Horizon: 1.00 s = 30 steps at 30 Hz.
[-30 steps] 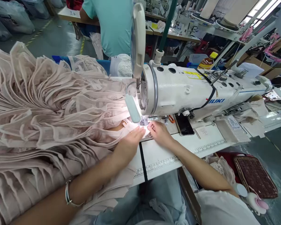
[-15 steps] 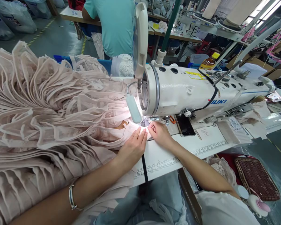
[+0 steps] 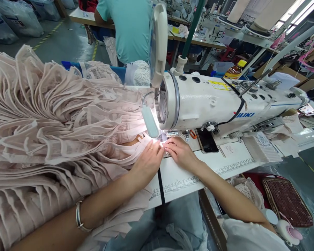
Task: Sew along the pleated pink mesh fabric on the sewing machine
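Two bare hands met at the pale pink cloth [image 3: 139, 150], which lay on the white sewing table [image 3: 172, 174], well back from its ruler-marked front edge and just in front of the presser foot [image 3: 162, 137] of the sewing machine [image 3: 196, 101]. The left hand [image 3: 146, 164] appeared to pinch the cloth from the left and the right hand [image 3: 182, 153] from the right, fingertips close together, though the fingers hid most of the gripped edge. By its look the cloth was light, thin and soft, more likely to pucker or slide than to hold a shape; a pinch close to the edge, on both sides of the foot, seemed the surest hold. Its visible part spread leftward beyond the left hand, beside a heap of similar garments [image 3: 54, 115] that hid the table's left end.
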Each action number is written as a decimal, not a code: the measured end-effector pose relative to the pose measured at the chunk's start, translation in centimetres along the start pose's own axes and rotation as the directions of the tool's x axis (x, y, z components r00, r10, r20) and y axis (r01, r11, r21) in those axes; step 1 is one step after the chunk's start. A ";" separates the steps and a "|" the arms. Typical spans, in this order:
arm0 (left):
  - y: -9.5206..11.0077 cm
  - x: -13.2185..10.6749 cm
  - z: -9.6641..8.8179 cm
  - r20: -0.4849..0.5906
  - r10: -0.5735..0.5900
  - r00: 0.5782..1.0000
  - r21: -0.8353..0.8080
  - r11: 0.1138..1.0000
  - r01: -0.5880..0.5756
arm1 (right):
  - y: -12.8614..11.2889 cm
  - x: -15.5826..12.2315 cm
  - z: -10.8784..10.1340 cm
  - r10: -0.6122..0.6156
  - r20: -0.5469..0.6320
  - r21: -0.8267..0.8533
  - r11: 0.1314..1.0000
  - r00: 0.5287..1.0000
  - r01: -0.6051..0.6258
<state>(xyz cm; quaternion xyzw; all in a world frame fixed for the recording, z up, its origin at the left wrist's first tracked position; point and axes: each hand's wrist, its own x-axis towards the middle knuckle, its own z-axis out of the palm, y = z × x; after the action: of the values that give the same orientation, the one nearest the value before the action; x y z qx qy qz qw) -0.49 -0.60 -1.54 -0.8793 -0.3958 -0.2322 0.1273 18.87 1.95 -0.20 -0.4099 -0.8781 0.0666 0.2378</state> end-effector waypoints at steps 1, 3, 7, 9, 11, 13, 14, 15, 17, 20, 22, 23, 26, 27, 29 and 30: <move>-0.2 0.1 -0.2 0.009 -0.036 0.999 0.015 0.999 0.036 | -0.3 0.0 0.0 -0.018 0.022 -0.082 0.996 1.000 0.020; -0.5 0.2 -0.8 0.063 -0.065 0.996 0.035 0.997 0.062 | -0.9 0.0 0.0 -0.032 0.070 -0.229 0.972 0.997 0.048; -0.3 0.4 -1.2 0.204 0.028 0.979 -0.022 0.999 -0.024 | -1.2 0.3 0.1 -0.082 0.143 -0.326 0.937 0.986 0.126; 0.2 0.6 -0.9 0.228 0.057 0.972 -0.037 0.998 -0.050 | -0.8 0.6 0.0 -0.088 0.183 -0.309 0.941 0.979 0.142; 0.6 0.9 -0.5 0.218 0.067 0.974 -0.019 0.998 -0.065 | -0.2 0.8 -0.4 -0.046 0.238 -0.270 0.956 0.970 0.111; 0.9 1.1 0.0 0.186 0.063 0.981 0.010 0.998 -0.066 | 0.5 1.1 -0.9 0.029 0.295 -0.218 0.975 0.955 0.038; 0.9 1.1 0.3 0.165 0.062 0.984 0.020 0.998 -0.066 | 0.8 1.2 -1.1 0.065 0.317 -0.189 0.982 0.946 -0.004; 1.0 1.2 0.4 0.147 0.061 0.987 0.028 0.997 -0.066 | 1.1 1.2 -1.3 0.092 0.334 -0.159 0.986 0.938 -0.040; 0.9 1.2 0.7 0.123 0.067 0.990 0.046 0.996 -0.073 | 1.5 1.3 -1.6 0.113 0.355 -0.096 0.992 0.928 -0.084; 0.8 1.3 0.6 0.137 0.088 0.987 0.097 0.990 -0.102 | 2.0 1.3 -1.6 0.100 0.356 -0.016 0.995 0.929 -0.100; 0.8 1.4 0.3 0.156 0.100 0.983 0.118 0.986 -0.119 | 2.2 1.2 -1.4 0.088 0.343 0.020 0.995 0.935 -0.101; 0.8 1.4 0.2 0.165 0.100 0.981 0.117 0.986 -0.120 | 2.3 1.1 -1.4 0.085 0.334 0.030 0.995 0.939 -0.100; 0.8 1.6 0.0 0.193 0.087 0.977 0.101 0.989 -0.108 | 2.4 0.9 -1.4 0.077 0.325 0.033 0.995 0.943 -0.093; 0.8 1.6 0.0 0.201 0.082 0.976 0.095 0.990 -0.102 | 2.4 0.9 -1.4 0.075 0.330 0.030 0.995 0.941 -0.090; 0.6 1.6 0.0 0.212 0.076 0.974 0.071 0.993 -0.093 | 2.3 0.8 -1.5 0.078 0.343 0.019 0.996 0.936 -0.090; 0.6 1.6 0.0 0.211 0.074 0.975 0.053 0.995 -0.087 | 2.2 0.9 -1.6 0.084 0.347 0.011 0.995 0.934 -0.094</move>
<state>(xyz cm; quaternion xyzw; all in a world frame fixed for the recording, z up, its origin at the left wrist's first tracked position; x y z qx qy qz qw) 0.88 0.08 -0.76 -0.9099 -0.3779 -0.1208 0.1215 20.64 3.92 0.80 -0.4279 -0.8856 0.1606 0.0821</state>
